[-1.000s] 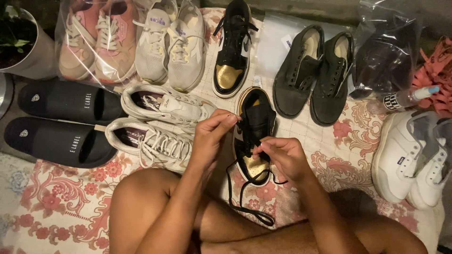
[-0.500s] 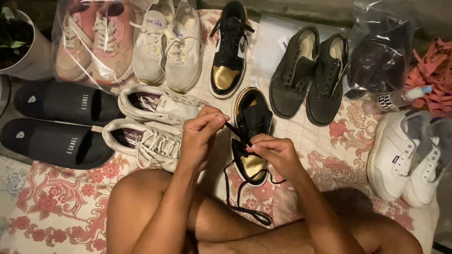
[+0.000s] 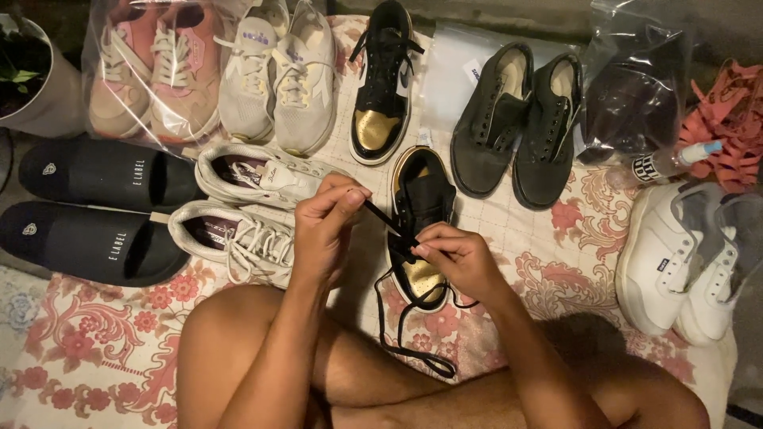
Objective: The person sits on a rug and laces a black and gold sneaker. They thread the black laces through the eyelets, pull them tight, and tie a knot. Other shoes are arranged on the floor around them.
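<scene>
Far left, black slip-ons (image 3: 95,206) lie beside white trainers (image 3: 246,206) on the flowered cloth (image 3: 95,318). The left hand (image 3: 322,230) has its fingers pinched tight on the black lace (image 3: 381,216) — pulled taut. Centre, the black-and-gold sneaker (image 3: 421,226) lies on the cloth between the hands, the right hand (image 3: 457,258) pinching the lace at its eyelets. Its mate (image 3: 385,79) sits just beyond; white shoes (image 3: 683,254) far right.

Far left, a clear plastic bag (image 3: 119,48) wraps my pink sneakers; far right, another clear bag (image 3: 636,79) holds something dark; a flat clear sleeve (image 3: 461,71) lies between.
</scene>
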